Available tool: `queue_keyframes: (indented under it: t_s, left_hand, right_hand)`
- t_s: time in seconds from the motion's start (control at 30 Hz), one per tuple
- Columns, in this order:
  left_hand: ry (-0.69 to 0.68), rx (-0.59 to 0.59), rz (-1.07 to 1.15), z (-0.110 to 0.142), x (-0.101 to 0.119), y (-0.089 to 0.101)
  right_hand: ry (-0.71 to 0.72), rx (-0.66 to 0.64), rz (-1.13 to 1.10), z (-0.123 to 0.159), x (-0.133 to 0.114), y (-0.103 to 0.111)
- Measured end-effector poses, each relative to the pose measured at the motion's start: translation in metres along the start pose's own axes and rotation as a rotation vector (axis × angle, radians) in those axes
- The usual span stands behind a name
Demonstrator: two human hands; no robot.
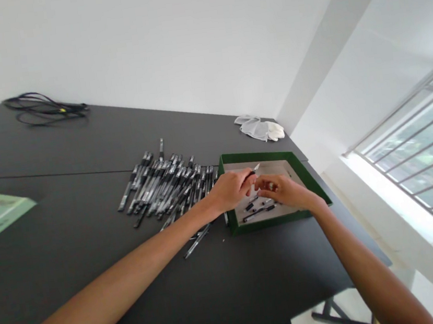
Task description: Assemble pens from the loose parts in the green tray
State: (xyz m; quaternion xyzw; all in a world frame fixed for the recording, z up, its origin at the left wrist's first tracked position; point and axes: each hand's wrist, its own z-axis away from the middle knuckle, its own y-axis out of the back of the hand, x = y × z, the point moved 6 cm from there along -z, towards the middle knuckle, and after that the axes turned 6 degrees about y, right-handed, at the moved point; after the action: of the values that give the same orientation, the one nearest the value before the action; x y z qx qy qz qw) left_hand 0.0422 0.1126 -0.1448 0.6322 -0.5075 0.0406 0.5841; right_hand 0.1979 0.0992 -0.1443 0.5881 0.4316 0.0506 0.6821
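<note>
My left hand (235, 187) is closed around a pen (256, 168), whose dark grip and pale tip stick out past the fingers. Most of its barrel is hidden in the hand. Close beside it, my right hand (283, 190) has curled fingers with a gap between thumb and fingertips; I see nothing clear held there. Both hands are over a shallow green box (275, 223) with a pale inside. Several black-and-clear pen pieces (260, 212) lie in the box under the hands. Left of the box spreads a loose pile of pens (167, 181) with dark grips.
Coiled black cable (46, 108) lies at the back left by the wall. White gloves (259, 128) rest at the back right. A green printed sheet or packet (0, 215) is at the left edge. A barred window (425, 157) is on the right.
</note>
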Motion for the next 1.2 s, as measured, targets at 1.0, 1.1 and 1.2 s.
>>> queue_keyframes:
  t_s: [1.0,1.1,1.2]
  left_hand:
    - [0.093,-0.185,-0.146,-0.002,-0.001,-0.006]
    - [0.073,-0.189,-0.132,-0.002,-0.002,-0.007]
    - [0.065,-0.194,-0.121,-0.002,-0.002,-0.008]
  right_hand:
    - [0.000,0.728,-0.167,0.025,0.026,0.047]
    - [0.085,0.711,-0.069,0.024,0.017,0.051]
    - [0.159,0.630,-0.008,0.021,0.006,0.049]
